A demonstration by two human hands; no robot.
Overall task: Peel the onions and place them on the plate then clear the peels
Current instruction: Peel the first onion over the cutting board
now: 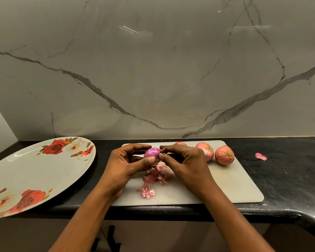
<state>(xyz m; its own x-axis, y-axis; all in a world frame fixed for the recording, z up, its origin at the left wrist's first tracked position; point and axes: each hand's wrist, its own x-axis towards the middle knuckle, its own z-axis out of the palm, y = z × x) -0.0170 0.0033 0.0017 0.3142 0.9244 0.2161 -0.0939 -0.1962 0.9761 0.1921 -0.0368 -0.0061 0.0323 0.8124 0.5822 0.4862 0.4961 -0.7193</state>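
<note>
My left hand (128, 163) grips a shiny purple onion (151, 152) above the white cutting board (231, 182). Against the onion's right side, my right hand (185, 160) pinches a bit of its skin with thumb and forefinger. Pink peels (157, 174) lie in a loose heap on the board under my hands, with one more curl of peel (148, 192) nearer me. Three unpeeled onions sit along the board's far edge: one (180, 143) mostly hidden behind my right hand, one (206, 150), and one (224, 155). A large white plate (31, 171) with red rose prints rests at the left.
A stray peel (260, 156) lies on the black counter (284, 179) right of the board. A marble backsplash (153, 70) rises behind. The counter's front edge (171, 210) runs close to me and curves at the right.
</note>
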